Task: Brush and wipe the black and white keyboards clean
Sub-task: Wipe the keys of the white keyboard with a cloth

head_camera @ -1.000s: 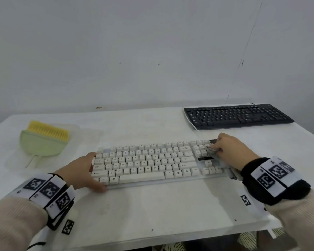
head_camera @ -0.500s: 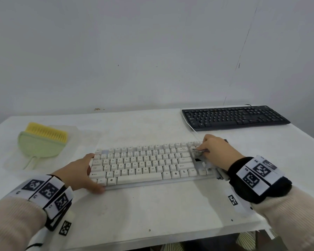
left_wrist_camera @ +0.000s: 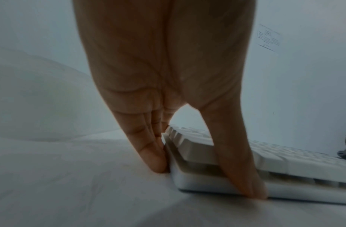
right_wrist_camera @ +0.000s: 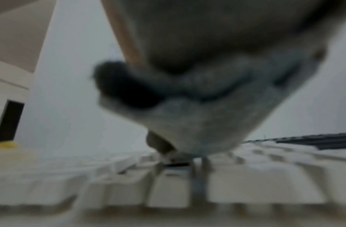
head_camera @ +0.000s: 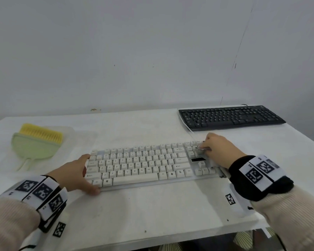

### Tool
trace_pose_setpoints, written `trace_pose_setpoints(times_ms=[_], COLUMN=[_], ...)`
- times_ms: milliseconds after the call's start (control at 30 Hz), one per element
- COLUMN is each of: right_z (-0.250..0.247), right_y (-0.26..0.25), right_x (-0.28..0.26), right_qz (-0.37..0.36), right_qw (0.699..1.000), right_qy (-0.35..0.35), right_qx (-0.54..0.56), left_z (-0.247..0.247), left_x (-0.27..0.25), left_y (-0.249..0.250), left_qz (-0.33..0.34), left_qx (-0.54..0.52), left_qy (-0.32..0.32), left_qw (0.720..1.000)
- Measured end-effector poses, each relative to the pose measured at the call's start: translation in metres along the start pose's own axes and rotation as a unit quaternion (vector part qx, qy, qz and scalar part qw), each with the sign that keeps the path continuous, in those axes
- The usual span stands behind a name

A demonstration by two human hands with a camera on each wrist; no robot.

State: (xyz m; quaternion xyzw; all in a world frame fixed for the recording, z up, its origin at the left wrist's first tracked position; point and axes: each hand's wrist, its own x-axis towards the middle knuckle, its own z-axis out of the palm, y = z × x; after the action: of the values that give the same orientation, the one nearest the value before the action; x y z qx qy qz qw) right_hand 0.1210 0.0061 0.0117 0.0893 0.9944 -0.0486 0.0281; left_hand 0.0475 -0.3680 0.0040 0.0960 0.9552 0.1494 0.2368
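Note:
The white keyboard (head_camera: 143, 163) lies across the middle of the table. My left hand (head_camera: 83, 173) steadies its left end: straight fingers (left_wrist_camera: 148, 153) lie against the side and the thumb (left_wrist_camera: 244, 176) against the front edge. My right hand (head_camera: 204, 148) grips a bunched grey cloth (head_camera: 199, 151) and presses it onto the keys at the upper right of the white keyboard (right_wrist_camera: 255, 184). The right wrist view shows the cloth (right_wrist_camera: 207, 122) blurred, touching the keycaps. At the back right lies the black keyboard (head_camera: 230, 117), untouched. A green brush with yellow bristles (head_camera: 36, 144) rests at the left.
The brush lies on a clear plastic sheet (head_camera: 67, 134). A thin white cable (head_camera: 186, 125) runs between the two keyboards. The white table (head_camera: 152, 214) ends close in front of me, and a grey wall stands behind it.
My right hand slid the cloth a little to the left along the top rows at the keyboard's right end. My left hand kept its place.

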Motion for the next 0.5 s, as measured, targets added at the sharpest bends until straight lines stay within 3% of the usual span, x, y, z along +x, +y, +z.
trace_pose_setpoints(times_ms=[233,367,500], right_z=[-0.013,-0.016,-0.005], right_y=[0.045,0.039,0.024], right_x=[-0.007,-0.006,-0.002], right_qz=[0.108,0.118,0.059], right_qw=[0.994,0.992,0.998], right_qy=[-0.015,0.0,0.023], right_qx=[-0.021,-0.032,0.005], left_z=[0.0,0.0,0.0], left_x=[0.002,0.003,0.003], left_y=[-0.002,-0.001,0.0], left_qz=[-0.01,-0.011,-0.012], left_qx=[0.007,0.008,0.008], left_qy=[-0.002,-0.005,-0.004], left_qw=[1.0,1.0,1.0])
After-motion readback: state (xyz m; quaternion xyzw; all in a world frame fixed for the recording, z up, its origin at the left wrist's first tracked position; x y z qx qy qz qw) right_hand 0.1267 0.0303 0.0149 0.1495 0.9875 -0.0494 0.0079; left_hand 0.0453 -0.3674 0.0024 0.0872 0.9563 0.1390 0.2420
